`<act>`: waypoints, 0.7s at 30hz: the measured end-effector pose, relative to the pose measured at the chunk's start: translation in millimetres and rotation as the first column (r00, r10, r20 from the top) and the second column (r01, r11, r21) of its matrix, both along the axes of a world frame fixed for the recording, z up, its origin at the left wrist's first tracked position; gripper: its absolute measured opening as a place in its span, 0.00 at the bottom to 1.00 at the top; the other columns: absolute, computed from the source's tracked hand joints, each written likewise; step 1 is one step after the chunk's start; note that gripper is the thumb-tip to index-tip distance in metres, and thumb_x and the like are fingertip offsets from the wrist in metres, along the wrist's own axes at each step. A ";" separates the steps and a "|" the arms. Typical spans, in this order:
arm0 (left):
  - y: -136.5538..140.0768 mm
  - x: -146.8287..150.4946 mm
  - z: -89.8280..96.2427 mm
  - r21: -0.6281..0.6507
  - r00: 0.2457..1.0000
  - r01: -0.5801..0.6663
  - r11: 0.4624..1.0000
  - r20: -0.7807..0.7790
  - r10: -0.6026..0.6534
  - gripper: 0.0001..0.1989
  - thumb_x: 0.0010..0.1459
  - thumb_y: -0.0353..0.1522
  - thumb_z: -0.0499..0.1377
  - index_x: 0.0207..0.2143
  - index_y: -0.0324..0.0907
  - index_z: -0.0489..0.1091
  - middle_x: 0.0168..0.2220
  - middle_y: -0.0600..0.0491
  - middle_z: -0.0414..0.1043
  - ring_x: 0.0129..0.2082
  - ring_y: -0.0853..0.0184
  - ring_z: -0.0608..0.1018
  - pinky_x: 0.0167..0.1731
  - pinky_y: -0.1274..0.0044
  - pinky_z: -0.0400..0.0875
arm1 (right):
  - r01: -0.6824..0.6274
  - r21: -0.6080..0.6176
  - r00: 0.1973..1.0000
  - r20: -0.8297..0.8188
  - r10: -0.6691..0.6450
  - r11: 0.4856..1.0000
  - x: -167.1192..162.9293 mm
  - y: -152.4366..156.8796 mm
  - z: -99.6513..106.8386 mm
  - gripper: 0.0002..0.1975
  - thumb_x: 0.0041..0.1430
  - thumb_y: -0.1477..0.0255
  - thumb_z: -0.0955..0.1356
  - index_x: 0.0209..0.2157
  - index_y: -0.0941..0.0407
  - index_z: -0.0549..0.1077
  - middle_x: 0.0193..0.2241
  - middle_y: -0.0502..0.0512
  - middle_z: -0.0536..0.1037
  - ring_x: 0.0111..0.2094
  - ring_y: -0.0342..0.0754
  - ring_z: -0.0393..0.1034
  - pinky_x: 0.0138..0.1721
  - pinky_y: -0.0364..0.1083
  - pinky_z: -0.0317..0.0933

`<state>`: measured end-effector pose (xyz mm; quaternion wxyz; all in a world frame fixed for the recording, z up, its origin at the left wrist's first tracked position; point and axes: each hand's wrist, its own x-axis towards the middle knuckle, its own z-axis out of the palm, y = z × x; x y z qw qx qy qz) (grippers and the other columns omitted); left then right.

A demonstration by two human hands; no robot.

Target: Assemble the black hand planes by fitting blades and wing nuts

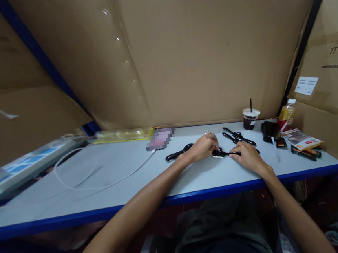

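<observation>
A black spokeshave (219, 152) with a pale metal blade edge lies between my hands, low over the table. My right hand (247, 157) is closed around its right handle, thumb and finger along the bar. With fingers bent together, my left hand (206, 145) grips the middle part at its left; the fingertips partly hide it. Behind my right hand rest more black spokeshaves (238, 137), side by side on the tabletop. Another black handled tool (175, 155) lies left of my left hand, partly covered by it.
A phone (160, 139) with a white cable (123, 178) lies to the left. At right stand an iced drink cup (250, 119) and a bottle (287, 114), near a black container (269, 130) and packets (303, 139). Cardboard (209, 56) walls the back. The table's blue edge (208, 194) is nearest me.
</observation>
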<state>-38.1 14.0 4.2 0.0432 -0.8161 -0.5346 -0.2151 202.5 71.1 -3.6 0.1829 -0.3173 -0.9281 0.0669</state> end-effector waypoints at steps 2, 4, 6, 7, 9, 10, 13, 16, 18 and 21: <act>0.2 -1.5 -0.7 0.015 1.000 -0.021 1.000 -0.013 0.021 0.19 0.53 0.19 0.53 0.36 0.42 0.81 0.44 0.46 0.76 0.47 0.59 0.75 0.49 0.70 0.71 | 0.000 0.004 1.000 0.000 0.000 1.000 0.1 -0.1 0.0 0.11 0.66 0.65 0.68 0.45 0.48 0.83 0.39 0.54 0.78 0.42 0.50 0.72 0.43 0.45 0.61; -0.1 -1.0 -1.1 0.016 1.000 -0.004 1.000 -0.013 0.004 0.22 0.53 0.18 0.53 0.41 0.43 0.81 0.44 0.47 0.76 0.48 0.59 0.74 0.50 0.69 0.71 | -0.001 0.007 1.000 0.004 0.001 1.000 -0.2 -0.1 -0.1 0.11 0.66 0.65 0.68 0.45 0.48 0.83 0.39 0.54 0.78 0.43 0.50 0.72 0.43 0.45 0.60; -0.4 0.8 -0.9 -0.002 0.999 0.041 0.999 0.003 -0.041 0.24 0.53 0.18 0.52 0.43 0.46 0.81 0.45 0.48 0.76 0.48 0.60 0.75 0.52 0.68 0.70 | 0.000 0.007 1.000 0.007 0.000 1.000 -0.6 0.0 -0.1 0.11 0.66 0.66 0.68 0.45 0.48 0.83 0.39 0.54 0.78 0.43 0.50 0.72 0.44 0.45 0.60; -0.4 1.5 -0.4 -0.013 0.998 0.061 0.998 0.016 -0.061 0.24 0.54 0.18 0.52 0.43 0.47 0.81 0.45 0.49 0.76 0.48 0.61 0.75 0.52 0.68 0.69 | 0.001 0.006 1.000 0.009 -0.001 1.000 -0.6 0.0 0.1 0.11 0.66 0.66 0.68 0.45 0.48 0.83 0.39 0.54 0.78 0.43 0.50 0.72 0.44 0.45 0.60; -0.5 1.7 1.0 -0.025 0.997 0.075 0.997 0.040 -0.074 0.22 0.55 0.19 0.53 0.40 0.47 0.81 0.46 0.49 0.75 0.47 0.62 0.75 0.52 0.69 0.69 | 0.009 0.003 1.000 0.013 -0.009 1.000 -0.2 0.0 0.8 0.11 0.66 0.66 0.68 0.45 0.48 0.83 0.39 0.54 0.78 0.43 0.50 0.72 0.44 0.45 0.60; -0.7 1.0 1.9 -0.022 0.997 0.064 0.998 0.046 -0.063 0.21 0.56 0.19 0.53 0.39 0.47 0.81 0.46 0.49 0.75 0.47 0.62 0.75 0.52 0.69 0.69 | 0.016 0.004 1.000 0.015 -0.016 1.000 0.2 0.1 1.4 0.11 0.66 0.66 0.68 0.44 0.48 0.83 0.40 0.54 0.78 0.43 0.49 0.72 0.44 0.45 0.60; -2.5 -2.6 4.6 -0.023 1.000 -0.004 1.000 0.013 0.005 0.17 0.61 0.23 0.54 0.46 0.44 0.78 0.47 0.47 0.76 0.48 0.61 0.76 0.49 0.69 0.70 | 0.073 0.032 0.997 0.018 -0.074 0.997 2.0 0.8 2.9 0.10 0.65 0.67 0.68 0.43 0.51 0.83 0.41 0.55 0.78 0.46 0.51 0.70 0.46 0.46 0.60; -5.9 -3.7 5.8 -0.095 0.996 -0.020 0.995 -0.093 0.011 0.13 0.65 0.33 0.57 0.50 0.42 0.76 0.45 0.46 0.77 0.46 0.60 0.77 0.46 0.70 0.71 | 0.136 0.085 0.990 0.033 -0.139 0.987 3.1 1.7 3.3 0.10 0.65 0.68 0.68 0.42 0.54 0.82 0.43 0.57 0.78 0.50 0.54 0.68 0.50 0.48 0.59; -7.8 -1.4 5.7 -0.126 0.989 -0.017 0.992 -0.148 -0.001 0.14 0.66 0.37 0.59 0.49 0.42 0.76 0.44 0.47 0.77 0.45 0.59 0.77 0.44 0.72 0.70 | 0.148 0.096 0.987 0.050 -0.153 0.984 2.8 2.2 2.7 0.10 0.64 0.69 0.68 0.42 0.55 0.81 0.43 0.58 0.78 0.50 0.55 0.68 0.51 0.49 0.59; -9.1 4.1 5.7 -0.112 0.984 -0.042 0.993 -0.175 0.022 0.13 0.66 0.37 0.59 0.49 0.42 0.75 0.43 0.47 0.76 0.44 0.60 0.78 0.41 0.73 0.69 | 0.129 0.080 0.989 0.058 -0.134 0.988 1.6 2.4 1.2 0.11 0.65 0.70 0.67 0.46 0.54 0.80 0.45 0.58 0.78 0.50 0.54 0.68 0.52 0.49 0.58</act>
